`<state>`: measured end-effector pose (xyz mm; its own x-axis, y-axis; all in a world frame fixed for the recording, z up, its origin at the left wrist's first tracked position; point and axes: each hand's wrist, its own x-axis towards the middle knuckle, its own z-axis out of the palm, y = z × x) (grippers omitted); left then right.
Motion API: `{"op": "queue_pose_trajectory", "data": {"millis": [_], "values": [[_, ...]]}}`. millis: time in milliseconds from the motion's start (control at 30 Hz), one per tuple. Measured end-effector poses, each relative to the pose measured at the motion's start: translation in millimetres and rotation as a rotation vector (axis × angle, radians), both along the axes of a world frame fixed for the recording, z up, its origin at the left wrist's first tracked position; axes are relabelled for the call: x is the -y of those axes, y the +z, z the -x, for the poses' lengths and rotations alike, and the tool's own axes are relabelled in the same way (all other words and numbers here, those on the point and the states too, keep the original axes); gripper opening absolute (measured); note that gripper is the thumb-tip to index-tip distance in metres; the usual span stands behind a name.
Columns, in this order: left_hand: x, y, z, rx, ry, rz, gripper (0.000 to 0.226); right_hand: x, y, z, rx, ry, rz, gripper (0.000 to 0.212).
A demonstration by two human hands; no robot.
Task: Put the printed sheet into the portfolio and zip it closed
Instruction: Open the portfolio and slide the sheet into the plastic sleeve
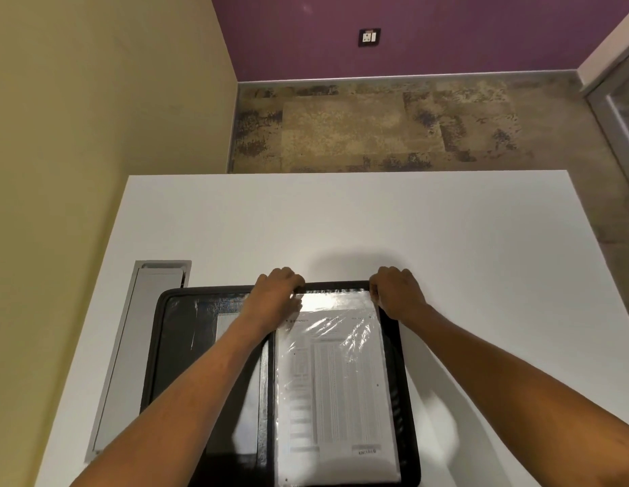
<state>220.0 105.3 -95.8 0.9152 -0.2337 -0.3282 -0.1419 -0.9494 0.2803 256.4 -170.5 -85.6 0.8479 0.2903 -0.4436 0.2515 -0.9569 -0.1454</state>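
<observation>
A black zip portfolio (pixel 172 346) lies open on the white table (pixel 341 223), its far edge under my hands. On its right half a printed sheet (pixel 335 388) with dense columns of text lies inside a shiny clear plastic sleeve (pixel 335 304). My left hand (pixel 277 293) pinches the sleeve's top left corner, fingers curled over the portfolio's far rim. At the top right corner, my right hand (pixel 397 293) grips the sleeve in the same way. The left half holds glossy pockets, partly hidden by my left forearm.
A grey cable tray lid (pixel 130 346) is set into the table along its left side, next to the portfolio. A beige wall runs on the left. Beyond the table's far edge are mottled floor tiles and a purple wall with a socket (pixel 369 37).
</observation>
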Motion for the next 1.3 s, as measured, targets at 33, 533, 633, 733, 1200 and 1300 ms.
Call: {"op": "queue_pose_trajectory", "data": {"millis": [33,533,633,733,1200,1300], "values": [[3.8,-1.0,7.5,0.042,-0.012,0.018,0.025,0.3,-2.6,2.0,0.008,-0.025,0.011,0.024],[66.6,-39.5,117.6,-0.053,-0.145,-0.107,0.083,-42.0,-33.1,206.9,0.181,-0.016,-0.192,0.062],[70.9,-37.4,120.1,-0.059,-0.132,-0.130,0.087,-23.0,-47.9,240.1,0.133,-0.054,-0.104,0.069],[64.5,-30.3,124.1,-0.050,-0.132,-0.121,0.087,-3.5,-50.4,252.1,0.128,-0.040,-0.013,0.068],[-125.7,7.9,200.9,-0.090,0.674,-0.182,0.076,6.5,-14.2,281.3,0.123,-0.108,0.100,0.071],[-150.1,5.4,208.4,-0.156,0.754,-0.140,0.070,-9.0,-14.6,299.5,0.070,-0.099,0.051,0.071]]}}
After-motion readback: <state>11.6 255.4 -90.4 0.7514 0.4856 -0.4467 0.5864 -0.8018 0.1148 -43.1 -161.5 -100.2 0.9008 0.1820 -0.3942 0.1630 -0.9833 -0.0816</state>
